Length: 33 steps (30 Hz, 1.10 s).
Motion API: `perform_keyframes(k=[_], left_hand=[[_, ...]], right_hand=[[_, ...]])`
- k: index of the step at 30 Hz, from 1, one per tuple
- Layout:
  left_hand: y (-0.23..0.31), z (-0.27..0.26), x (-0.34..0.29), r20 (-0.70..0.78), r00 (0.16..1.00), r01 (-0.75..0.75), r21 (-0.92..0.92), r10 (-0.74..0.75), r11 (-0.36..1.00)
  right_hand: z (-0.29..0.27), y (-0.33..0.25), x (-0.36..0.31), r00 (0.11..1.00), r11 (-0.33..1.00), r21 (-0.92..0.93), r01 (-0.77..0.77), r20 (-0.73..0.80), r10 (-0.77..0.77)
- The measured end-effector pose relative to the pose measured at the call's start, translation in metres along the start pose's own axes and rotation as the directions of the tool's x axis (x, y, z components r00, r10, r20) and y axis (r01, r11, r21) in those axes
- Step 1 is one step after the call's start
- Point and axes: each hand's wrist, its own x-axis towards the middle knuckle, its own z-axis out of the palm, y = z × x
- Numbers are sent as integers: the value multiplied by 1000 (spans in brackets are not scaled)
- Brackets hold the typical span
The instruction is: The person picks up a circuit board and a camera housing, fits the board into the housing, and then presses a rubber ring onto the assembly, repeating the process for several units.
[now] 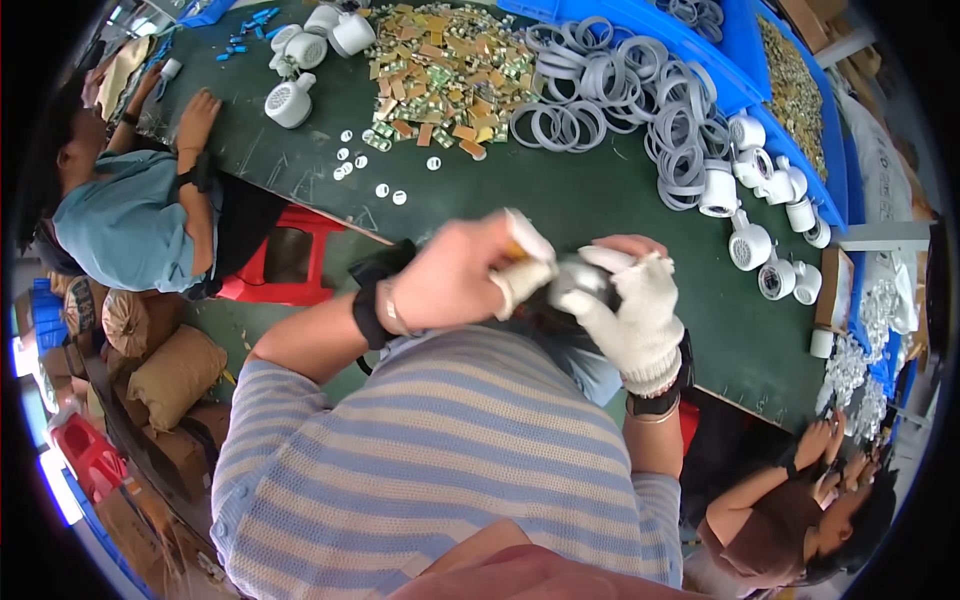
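Observation:
My left hand (455,270) is raised over the table's near edge, with white covers on the thumb and forefinger. Its fingers pinch a small yellow-orange piece (517,248), blurred and partly hidden. Close beside it, my right hand (635,310), in a white knitted glove with some fingertips bare, grips a rounded white-and-grey part (582,284). Motion smears that part, so its details do not show. Beyond both hands lie small white discs (399,198) and a heap of small green and orange circuit boards (445,75) on the dark green table (460,205).
Grey rings (570,125) are piled at the far right of the boards. White round housings (748,245) stand along the right, others (290,100) at far left. Blue trays (735,75) border the back right. Co-workers sit left (135,220) and lower right (775,530); a red stool (285,265) stands left.

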Motion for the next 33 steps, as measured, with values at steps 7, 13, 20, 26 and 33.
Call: perform_keyframes(k=[7, 13, 20, 26, 33], left_hand=[[-34, -206, 12, -627, 778, 335, 477, 48, 813], [-38, -166, 25, -537, 791, -8, 473, 295, 881], [-23, -6, 7, -18, 996, 84, -229, -91, 970], [-14, 24, 8, 699, 671, 741, -616, -248, 268], [-13, -1, 3, 479, 851, 519, -830, -215, 204]], right_hand=[[-9, 24, -29, 983, 977, 197, -86, -141, 115], [-56, 103, -29, 655, 868, 93, -488, -618, 435], [-80, 142, -31, 751, 739, -352, -575, -584, 306], [-32, 25, -27, 996, 695, 719, 22, -74, 46], [6, 33, 53, 994, 894, 438, -97, 89, 64]])
